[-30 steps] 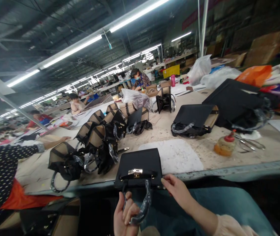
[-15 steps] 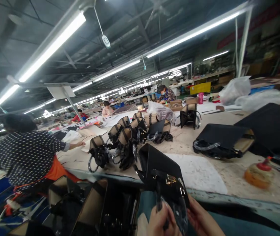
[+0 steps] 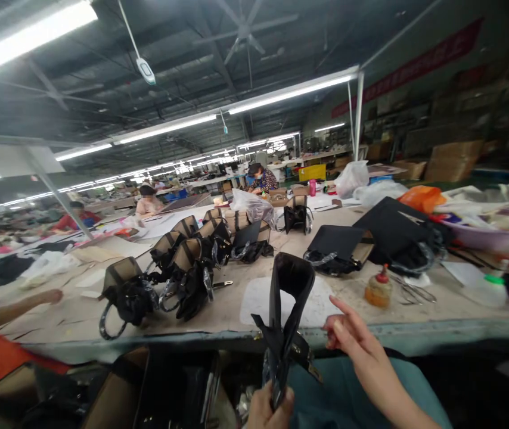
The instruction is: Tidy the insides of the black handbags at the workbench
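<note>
A black handbag [image 3: 303, 285] stands over the table's near edge, seen edge-on, with its open rim spread in a loop and a strap end hanging at its right. My left hand [image 3: 270, 406] is closed around its lower end, where clear plastic wrap shows. To the right of the bag, my right hand [image 3: 357, 342] is apart from it and holds nothing. Its index finger is stretched out, the others partly bent. Beyond the bag, a white sheet [image 3: 254, 301] lies on the worktable [image 3: 219, 329].
Several black-and-tan handbags [image 3: 192, 283] crowd the table's left. On the right are a flat black bag [image 3: 335, 244], a glue bottle [image 3: 378, 291], scissors [image 3: 415, 292] and a purple basin [image 3: 482, 237]. A co-worker's arm [image 3: 26, 307] reaches in at far left. More bags [image 3: 169, 381] sit below the edge.
My right hand has come off the handbag and moved up to its right. The bag has turned from showing its front clasp to edge-on. My view has swung right.
</note>
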A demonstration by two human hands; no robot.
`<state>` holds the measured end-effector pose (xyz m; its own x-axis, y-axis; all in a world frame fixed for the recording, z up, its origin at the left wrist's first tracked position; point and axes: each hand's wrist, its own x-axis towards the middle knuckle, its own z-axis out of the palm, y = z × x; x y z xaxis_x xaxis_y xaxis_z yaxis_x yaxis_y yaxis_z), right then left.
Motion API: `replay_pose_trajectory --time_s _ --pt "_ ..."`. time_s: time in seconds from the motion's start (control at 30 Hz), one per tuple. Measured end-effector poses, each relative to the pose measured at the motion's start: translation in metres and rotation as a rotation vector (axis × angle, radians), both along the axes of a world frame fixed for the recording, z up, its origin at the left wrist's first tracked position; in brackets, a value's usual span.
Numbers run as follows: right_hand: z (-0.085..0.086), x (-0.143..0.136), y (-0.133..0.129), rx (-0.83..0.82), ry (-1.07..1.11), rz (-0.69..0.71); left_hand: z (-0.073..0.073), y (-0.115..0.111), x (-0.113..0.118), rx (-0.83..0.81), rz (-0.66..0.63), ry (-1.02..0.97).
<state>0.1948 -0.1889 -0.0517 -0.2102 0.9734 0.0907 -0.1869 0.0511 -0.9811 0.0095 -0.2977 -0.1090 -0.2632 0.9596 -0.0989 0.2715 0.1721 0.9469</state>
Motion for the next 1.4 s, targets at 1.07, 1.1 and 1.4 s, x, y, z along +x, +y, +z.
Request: replay_pose_trajectory --time_s 1.07,1.1,1.4 --pt "-0.012 0.021 0.014 -0.158 -0.602 -0.076 -0.090 0.055 0.015 0.113 -0.197 0.198" --pt "-0.012 0.020 0.014 -0.165 -0.569 -0.085 -0.091 0.055 0.015 0.121 -0.204 0.189" --pt "-0.011 0.009 0.005 -0.201 -0.320 -0.120 -0.083 0.058 0.005 0.204 -0.458 0.334"
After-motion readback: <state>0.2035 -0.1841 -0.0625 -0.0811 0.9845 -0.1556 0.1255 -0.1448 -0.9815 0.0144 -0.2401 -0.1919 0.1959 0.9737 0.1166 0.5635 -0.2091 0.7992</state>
